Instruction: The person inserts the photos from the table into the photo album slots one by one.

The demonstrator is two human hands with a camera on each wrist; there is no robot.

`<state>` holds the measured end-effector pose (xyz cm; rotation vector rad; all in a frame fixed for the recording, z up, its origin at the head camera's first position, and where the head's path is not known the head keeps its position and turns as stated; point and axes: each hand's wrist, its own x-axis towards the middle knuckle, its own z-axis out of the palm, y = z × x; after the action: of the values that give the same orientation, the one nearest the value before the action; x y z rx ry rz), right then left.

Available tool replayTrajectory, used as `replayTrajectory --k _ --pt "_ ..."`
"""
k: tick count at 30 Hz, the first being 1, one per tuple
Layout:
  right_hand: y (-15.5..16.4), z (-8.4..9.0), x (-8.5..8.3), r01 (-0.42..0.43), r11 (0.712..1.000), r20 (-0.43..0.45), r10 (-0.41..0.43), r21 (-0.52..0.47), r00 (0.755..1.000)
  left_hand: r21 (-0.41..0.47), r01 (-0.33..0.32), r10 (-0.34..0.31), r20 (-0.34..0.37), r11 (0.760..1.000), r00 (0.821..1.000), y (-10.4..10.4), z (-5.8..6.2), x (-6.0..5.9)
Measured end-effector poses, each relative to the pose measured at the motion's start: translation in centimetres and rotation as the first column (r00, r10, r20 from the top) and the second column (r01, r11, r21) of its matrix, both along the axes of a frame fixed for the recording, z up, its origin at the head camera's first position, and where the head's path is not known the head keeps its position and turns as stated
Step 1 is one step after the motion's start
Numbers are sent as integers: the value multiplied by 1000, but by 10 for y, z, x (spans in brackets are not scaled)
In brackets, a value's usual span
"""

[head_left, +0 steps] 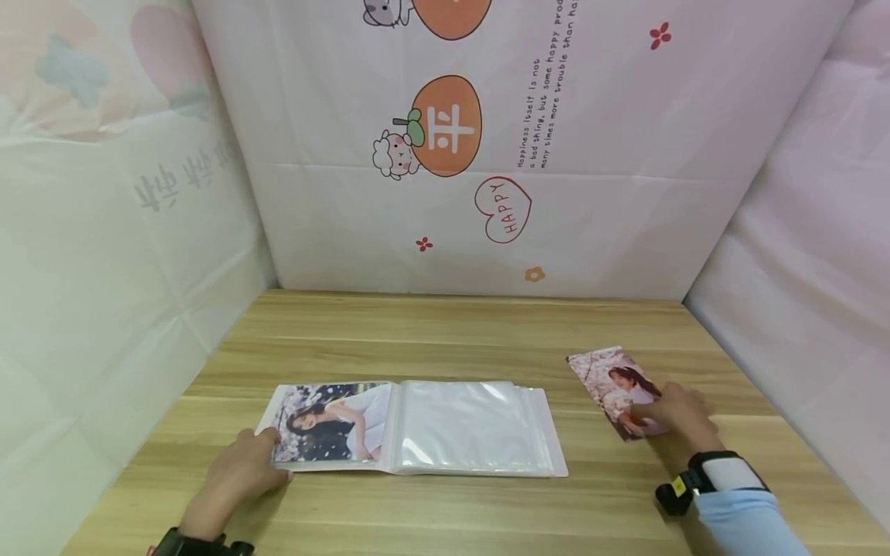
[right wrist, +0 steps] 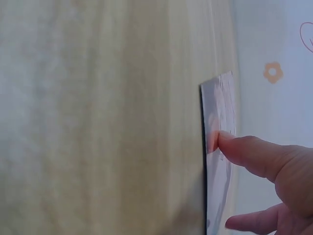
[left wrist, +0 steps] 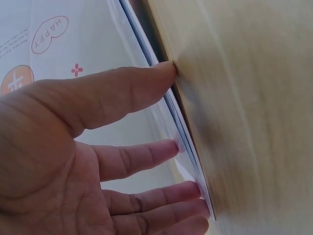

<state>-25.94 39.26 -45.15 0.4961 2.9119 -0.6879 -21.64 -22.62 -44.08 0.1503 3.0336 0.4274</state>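
Loose photo waiting beside the open album

Right hand (head_left: 677,417) presses straight fingertips on the photo (head_left: 612,386) (right of the album (head_left: 417,425)); left hand (head_left: 236,471), fingers spread, steadies its page. Best to slide the print flat before lifting.

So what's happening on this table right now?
A person sits at a light wooden table with an open clear-sleeved photo album in front of them. The left hand rests with straight fingers on the album's left edge, beside a page that holds a photo. The right hand presses its fingertips on a loose glossy photo print lying flat on the table to the right of the album. The album's right-hand sleeve looks empty.
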Motion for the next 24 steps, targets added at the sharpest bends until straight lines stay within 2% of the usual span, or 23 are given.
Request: replayTrajectory --k 6,14,16,18,21,24 --pt "2 2 1 3 1000 24 -4 14 1000 2 -3 3 3 1000 1000 0 0 0" --pt "2 0 2 75 997 33 -74 -26 997 5 -7 7 -2 1000 1000 0 0 0" --pt "4 1 4 80 996 7 -80 -49 997 5 -7 7 -1 1000 1000 0 0 0" --pt "5 2 6 70 995 -60 -74 -73 995 7 -8 8 0 1000 1000 0 -1 0" --pt "7 3 8 59 988 -159 -81 -141 984 7 -8 8 0 1000 1000 0 -1 0" --pt "8 4 10 72 977 -206 -114 -202 972 8 -8 8 -1 1000 1000 -1 -2 -1"
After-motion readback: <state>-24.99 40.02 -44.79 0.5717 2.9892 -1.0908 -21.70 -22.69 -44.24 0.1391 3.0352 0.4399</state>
